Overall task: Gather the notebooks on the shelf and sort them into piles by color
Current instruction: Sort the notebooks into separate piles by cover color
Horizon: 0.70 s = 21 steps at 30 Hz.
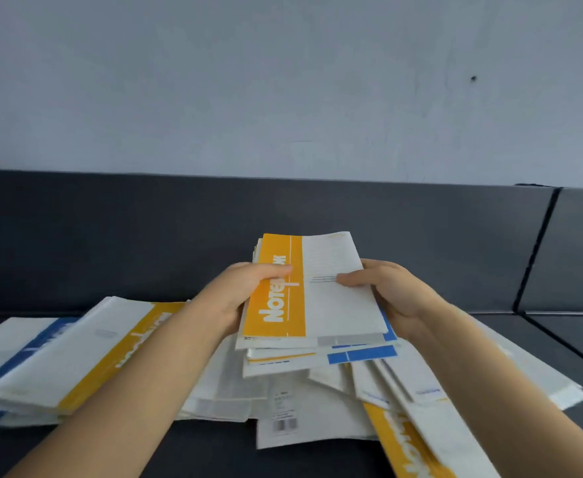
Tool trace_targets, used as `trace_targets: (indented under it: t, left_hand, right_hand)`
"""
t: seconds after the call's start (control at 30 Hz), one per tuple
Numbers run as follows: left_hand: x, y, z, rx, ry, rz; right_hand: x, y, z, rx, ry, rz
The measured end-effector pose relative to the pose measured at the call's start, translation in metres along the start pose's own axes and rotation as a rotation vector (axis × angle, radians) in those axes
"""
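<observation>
My left hand (248,288) and right hand (383,291) grip the stack (317,305) mid-frame, thumbs curled on top. Best: slide the yellow notebook (276,288) off, onto the yellow pile (76,353) lower left.

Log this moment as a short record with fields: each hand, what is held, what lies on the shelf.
left hand: grips the held stack at its left edge, thumb on top
right hand: grips its right edge
held stack: several notebooks, yellow band on top, blue bands lower down
shelf: loose notebooks spread out; at left a yellow-banded notebook lies over a blue-banded notebook
sorting: colours mixed, not yet sorted
</observation>
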State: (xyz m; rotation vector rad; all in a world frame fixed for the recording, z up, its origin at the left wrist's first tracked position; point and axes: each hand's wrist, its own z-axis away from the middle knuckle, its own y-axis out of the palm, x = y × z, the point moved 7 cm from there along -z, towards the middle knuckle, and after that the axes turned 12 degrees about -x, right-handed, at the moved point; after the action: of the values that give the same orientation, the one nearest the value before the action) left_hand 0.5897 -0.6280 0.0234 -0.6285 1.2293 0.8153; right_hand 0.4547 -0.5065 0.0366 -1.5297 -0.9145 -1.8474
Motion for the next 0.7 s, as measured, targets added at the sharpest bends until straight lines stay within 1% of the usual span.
trace_targets:
  t: [0.13,0.27,0.33,0.47,0.7]
  left_hand:
    - [0.001,-0.068,0.003,-0.01,-0.043,0.034]
    - [-0.004,-0.132,0.001,-0.107,0.033,0.04]
    - [-0.005,-0.155,-0.001,-0.108,0.085,0.001]
    - [-0.007,-0.192,-0.006,-0.13,0.175,-0.051]
    - [0.003,-0.228,-0.028,-0.178,0.201,-0.106]
  right_hand:
    - [-0.014,0.067,-0.003,-0.003,0.01,-0.04]
    - [-0.028,0.126,-0.008,0.031,0.033,-0.076]
    - [-0.036,0.147,-0.012,0.031,0.058,-0.082]
    - [-0.055,0.181,-0.02,0.014,0.146,-0.099]
    - [-0.08,0.203,-0.035,-0.116,0.127,-0.163]
